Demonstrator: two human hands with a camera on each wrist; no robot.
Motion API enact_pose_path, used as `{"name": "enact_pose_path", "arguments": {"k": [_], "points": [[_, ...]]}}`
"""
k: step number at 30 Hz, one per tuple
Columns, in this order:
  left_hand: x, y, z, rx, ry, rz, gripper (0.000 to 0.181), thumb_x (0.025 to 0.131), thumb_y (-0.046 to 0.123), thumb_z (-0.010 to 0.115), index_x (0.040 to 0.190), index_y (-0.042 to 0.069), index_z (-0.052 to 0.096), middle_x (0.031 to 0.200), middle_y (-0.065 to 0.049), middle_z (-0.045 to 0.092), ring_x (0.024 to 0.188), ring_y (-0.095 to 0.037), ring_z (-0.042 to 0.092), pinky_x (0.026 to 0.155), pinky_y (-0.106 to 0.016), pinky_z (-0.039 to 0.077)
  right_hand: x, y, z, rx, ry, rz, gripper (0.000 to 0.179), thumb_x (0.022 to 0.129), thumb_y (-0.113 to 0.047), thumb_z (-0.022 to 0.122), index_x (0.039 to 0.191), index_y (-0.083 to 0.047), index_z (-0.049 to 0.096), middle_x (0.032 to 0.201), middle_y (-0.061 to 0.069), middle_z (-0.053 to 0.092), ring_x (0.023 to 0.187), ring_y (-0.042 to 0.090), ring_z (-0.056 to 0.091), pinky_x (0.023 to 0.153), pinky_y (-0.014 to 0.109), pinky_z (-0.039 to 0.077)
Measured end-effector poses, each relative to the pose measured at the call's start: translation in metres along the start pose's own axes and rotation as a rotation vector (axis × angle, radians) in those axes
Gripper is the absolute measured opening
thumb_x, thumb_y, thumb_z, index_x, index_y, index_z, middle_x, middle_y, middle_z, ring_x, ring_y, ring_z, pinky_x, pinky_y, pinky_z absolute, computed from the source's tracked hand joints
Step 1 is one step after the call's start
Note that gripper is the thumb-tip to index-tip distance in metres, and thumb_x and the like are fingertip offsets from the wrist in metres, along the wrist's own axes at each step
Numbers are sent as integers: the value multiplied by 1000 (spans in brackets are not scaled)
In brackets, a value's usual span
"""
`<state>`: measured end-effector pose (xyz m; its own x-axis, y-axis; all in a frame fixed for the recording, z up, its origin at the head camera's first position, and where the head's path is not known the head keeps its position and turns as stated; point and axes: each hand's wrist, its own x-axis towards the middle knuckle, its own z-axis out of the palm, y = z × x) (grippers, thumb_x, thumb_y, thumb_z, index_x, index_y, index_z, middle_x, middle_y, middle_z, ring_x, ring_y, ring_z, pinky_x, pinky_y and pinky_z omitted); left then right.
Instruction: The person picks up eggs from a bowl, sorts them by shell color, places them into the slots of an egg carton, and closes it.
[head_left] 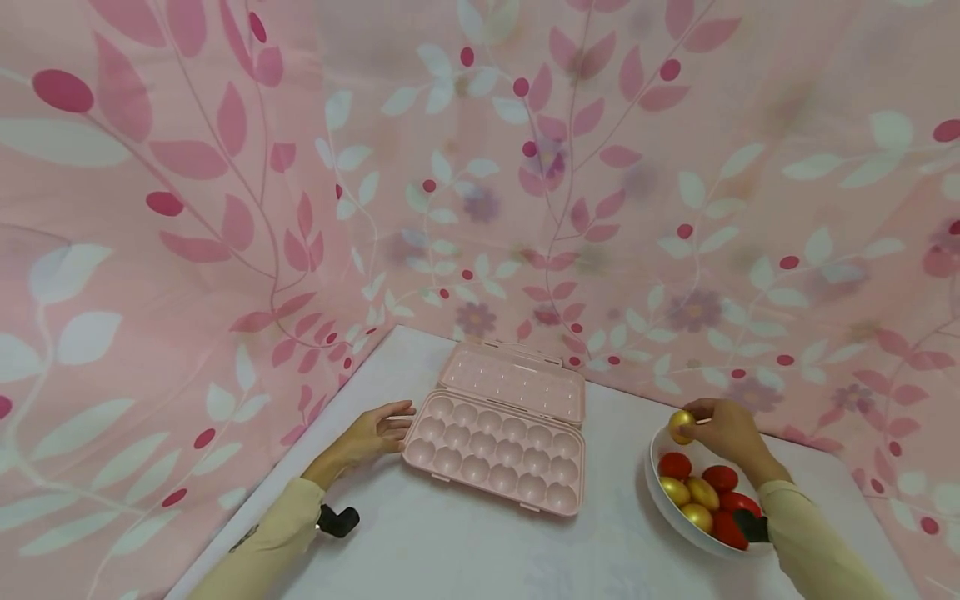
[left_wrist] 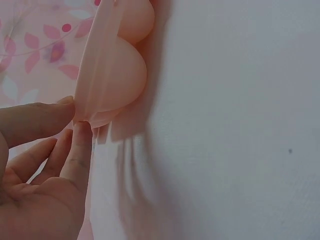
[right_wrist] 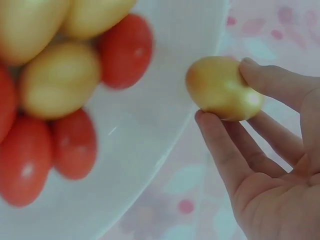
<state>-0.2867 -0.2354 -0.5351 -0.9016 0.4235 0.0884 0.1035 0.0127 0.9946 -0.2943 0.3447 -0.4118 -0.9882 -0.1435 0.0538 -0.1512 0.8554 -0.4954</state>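
Note:
A pink plastic egg box (head_left: pixel 495 454) lies with its lid (head_left: pixel 513 383) folded back, its rows of round hollows bare. At its left end, my left hand (head_left: pixel 378 432) pinches the rim; the left wrist view shows the thumb and index fingertip (left_wrist: pixel 82 131) against the edge of the box. My right hand (head_left: pixel 723 433) holds a gold egg (right_wrist: pixel 222 89) between thumb and fingers, above the far rim of a white bowl (head_left: pixel 656 479). Inside the bowl are several red eggs (right_wrist: pixel 126 52) and several gold eggs (right_wrist: pixel 60 80).
A white cloth (head_left: pixel 420 542) covers the table. Pink curtains with a leaf pattern (head_left: pixel 637 208) hang behind and along the left side. Black wrist mounts (head_left: pixel 339 522) sit at both sleeves.

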Motion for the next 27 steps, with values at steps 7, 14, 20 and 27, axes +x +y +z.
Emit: {"name": "enact_pose_path", "arguments": {"k": [7, 14, 20, 27], "points": [[-2, -2, 2, -3, 46, -12, 77, 82, -17, 61, 149, -10, 22, 148, -32, 32, 134, -47, 36, 102, -40, 44, 15, -38, 20, 67, 103, -80, 37, 85, -20, 75, 114, 3, 68, 100, 17, 71, 88, 32, 70, 71, 37, 59], [-2, -4, 0, -29, 10, 39, 76, 84, -16, 60, 149, -10, 21, 149, -34, 29, 134, -49, 35, 101, -36, 46, 24, -77, 46, 146, 106, -128, 38, 83, -17, 77, 115, 1, 68, 102, 16, 71, 88, 30, 69, 71, 37, 60], [-3, -2, -1, 4, -23, 52, 76, 85, -14, 62, 148, -12, 21, 148, -35, 29, 134, -49, 35, 104, -45, 41, 32, -110, 70, 257, 85, -183, 37, 79, -13, 80, 112, 1, 70, 102, 15, 70, 86, 28, 70, 68, 33, 60], [-3, -3, -1, 11, -10, 51, 75, 84, -15, 61, 147, -14, 21, 147, -36, 29, 132, -51, 35, 100, -36, 47, 48, -146, 99, 318, 58, -255, 32, 77, -8, 81, 107, 1, 71, 100, 14, 70, 85, 28, 70, 70, 33, 60]]}}
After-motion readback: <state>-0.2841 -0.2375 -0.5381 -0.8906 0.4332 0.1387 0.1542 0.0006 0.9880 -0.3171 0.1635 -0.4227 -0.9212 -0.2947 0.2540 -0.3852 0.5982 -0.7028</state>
